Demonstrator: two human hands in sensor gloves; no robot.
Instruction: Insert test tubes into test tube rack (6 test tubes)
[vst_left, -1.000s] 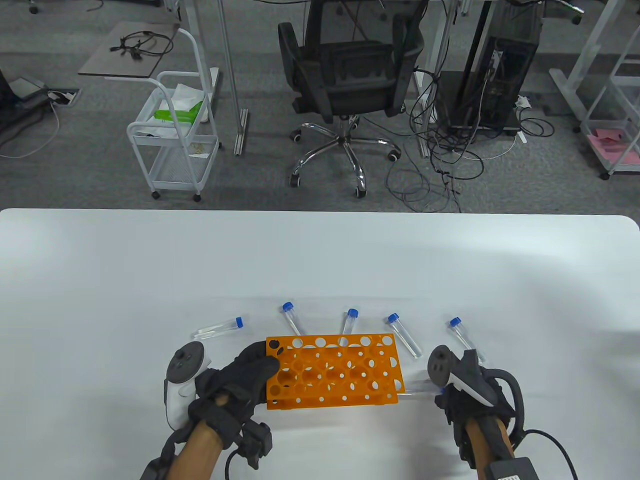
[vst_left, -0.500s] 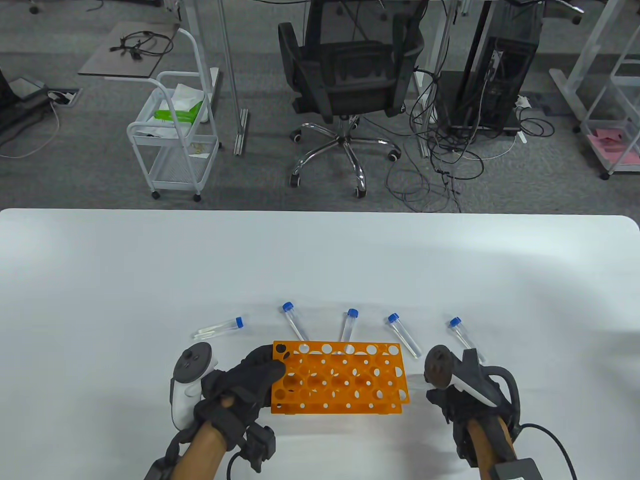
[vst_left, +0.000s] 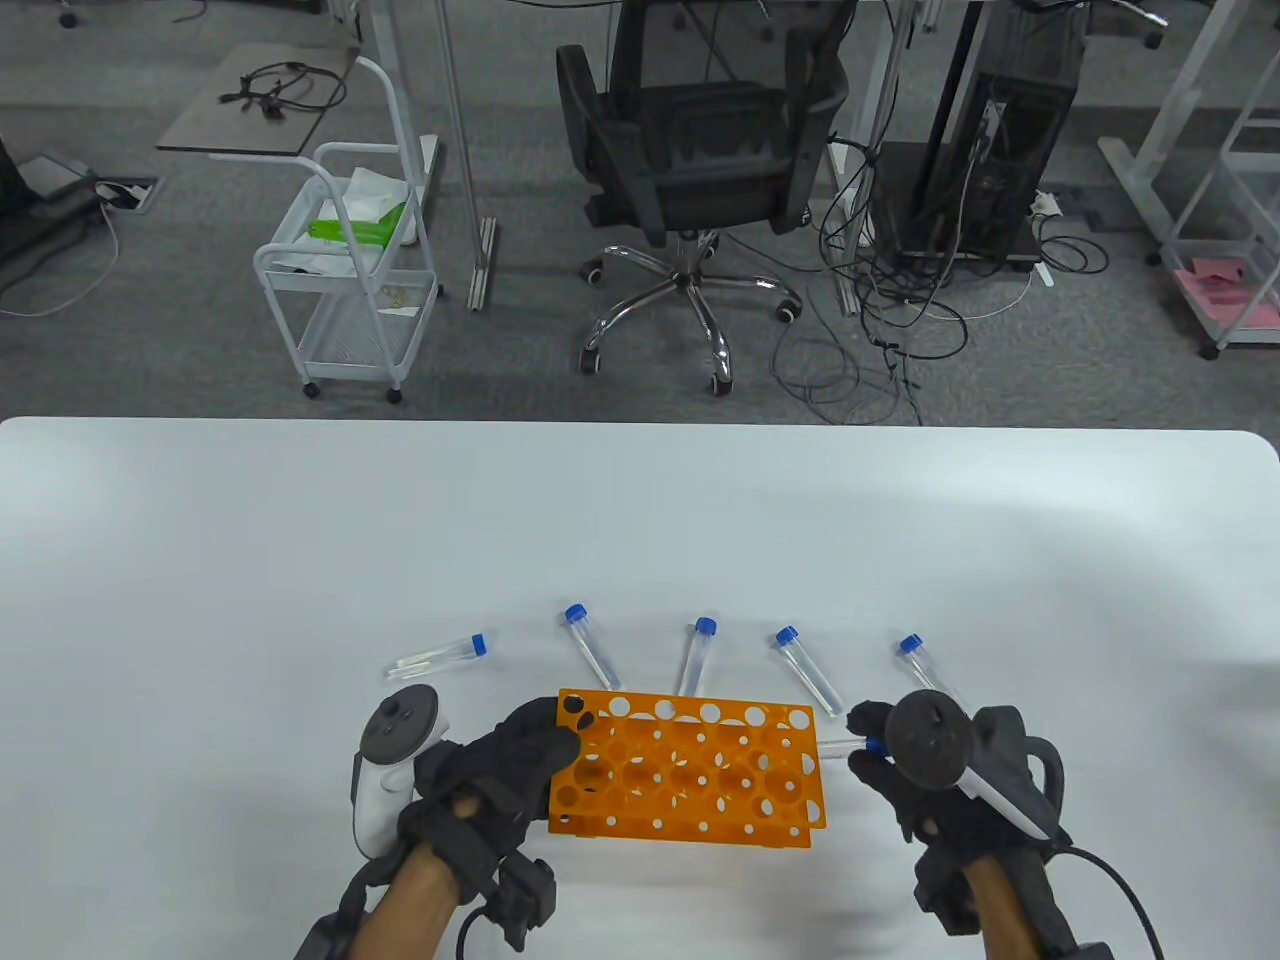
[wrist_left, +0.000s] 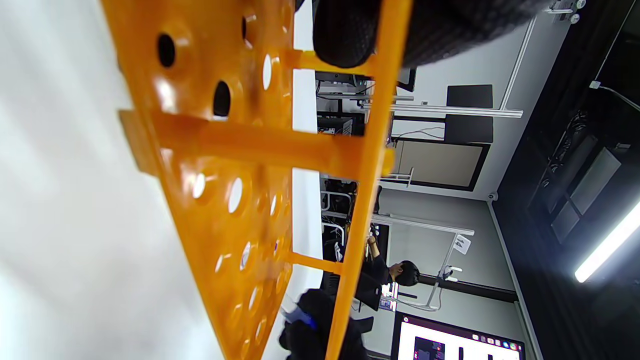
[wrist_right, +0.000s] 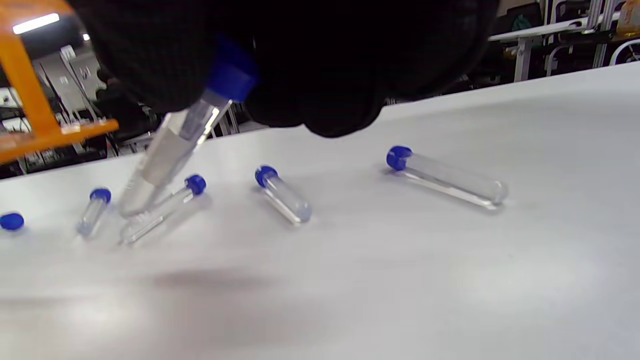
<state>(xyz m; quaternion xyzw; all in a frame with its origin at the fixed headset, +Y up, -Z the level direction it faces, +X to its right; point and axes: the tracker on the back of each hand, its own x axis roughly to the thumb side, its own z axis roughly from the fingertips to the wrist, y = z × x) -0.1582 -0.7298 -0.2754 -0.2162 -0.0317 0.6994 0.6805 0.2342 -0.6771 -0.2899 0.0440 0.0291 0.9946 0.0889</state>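
Table view: orange perforated plastic rack (vst_left: 690, 770) empty, gripped by my left hand (vst_left: 490, 770); right hand (vst_left: 905, 775) fingers pinch first clear blue-capped tube (wrist_right: 175, 145); five lie loose.

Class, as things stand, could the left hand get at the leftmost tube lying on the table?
Probably not yet: the left hand grips the orange rack by its end. The leftmost tube lies just beyond it on bare table, unblocked, so releasing the rack would free it.

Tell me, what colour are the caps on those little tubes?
Blue. Each clear test tube has a blue cap, clearest in the right wrist view.
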